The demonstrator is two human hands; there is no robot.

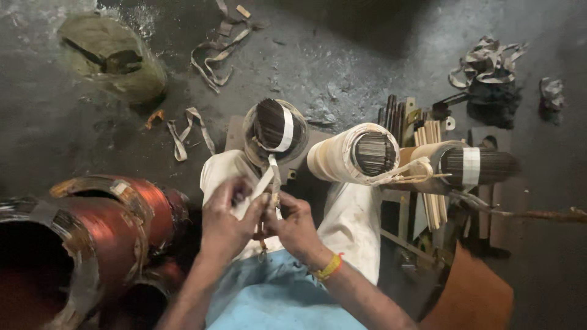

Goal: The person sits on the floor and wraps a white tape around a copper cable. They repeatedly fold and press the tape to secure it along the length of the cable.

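An upright round core of dark thin metal strips stands in front of me, bound with a white tape band. A length of that white tape runs down from it to my hands. My left hand pinches the tape between thumb and fingers. My right hand, with a yellow band on the wrist, grips the same tape just beside it. A second core wrapped in cream paper and a third with a white band stand to the right.
Large copper wire coils lie at the left. A greenish sack and loose tape scraps lie on the dark floor behind. More tape scraps and metal strips are at the right. A rusty rod sticks out rightwards.
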